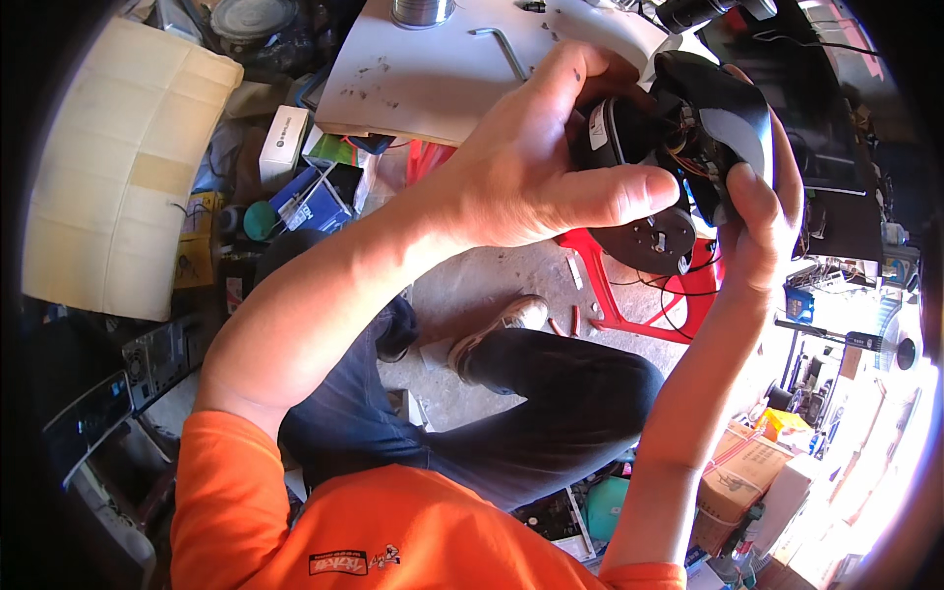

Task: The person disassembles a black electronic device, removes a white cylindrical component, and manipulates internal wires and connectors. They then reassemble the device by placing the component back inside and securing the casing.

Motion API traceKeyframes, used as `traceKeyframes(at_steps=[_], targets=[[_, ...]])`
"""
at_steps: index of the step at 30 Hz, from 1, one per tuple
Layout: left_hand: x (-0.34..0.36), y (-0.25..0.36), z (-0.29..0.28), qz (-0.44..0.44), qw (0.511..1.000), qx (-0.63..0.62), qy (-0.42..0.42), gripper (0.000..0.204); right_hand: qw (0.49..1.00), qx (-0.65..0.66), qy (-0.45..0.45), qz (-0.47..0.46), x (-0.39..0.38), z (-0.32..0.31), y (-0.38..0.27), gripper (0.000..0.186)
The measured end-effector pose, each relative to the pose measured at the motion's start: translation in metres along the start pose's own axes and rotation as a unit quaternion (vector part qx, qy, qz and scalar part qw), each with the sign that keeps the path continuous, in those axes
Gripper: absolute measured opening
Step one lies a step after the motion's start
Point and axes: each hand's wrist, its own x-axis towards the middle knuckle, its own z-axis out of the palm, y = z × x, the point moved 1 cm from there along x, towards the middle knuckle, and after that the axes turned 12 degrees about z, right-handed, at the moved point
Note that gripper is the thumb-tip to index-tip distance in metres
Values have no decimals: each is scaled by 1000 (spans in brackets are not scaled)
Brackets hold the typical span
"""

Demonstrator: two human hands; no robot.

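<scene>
A black motor unit (678, 147), its casing open and coloured wires (688, 157) exposed, is held up in both hands above a white counter (442, 88). The left hand (531, 167) is wrapped around the unit's left side, thumb stretched across its front. The right hand (762, 211) is closed on the right side, fingers over the grey-patched casing. A hex key (503, 47) and a solder spool (421, 12) are seen on the counter behind; a red stool (615, 295) stands below.

Red stool (629, 295) close beneath device (678, 147)
</scene>
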Motion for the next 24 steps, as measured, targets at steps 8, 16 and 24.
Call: traceKeyframes(at_steps=[8,16,24], targets=[[-3,13,5,-87,996,-28,7,71,999,42,-15,-7,-4,0,10,81],[-2,12,6,-73,997,12,-18,83,999,45,-28,-13,-7,-6,11,84],[-1,16,3,-79,996,30,-22,84,996,32,-64,-45,-3,-11,13,92]])
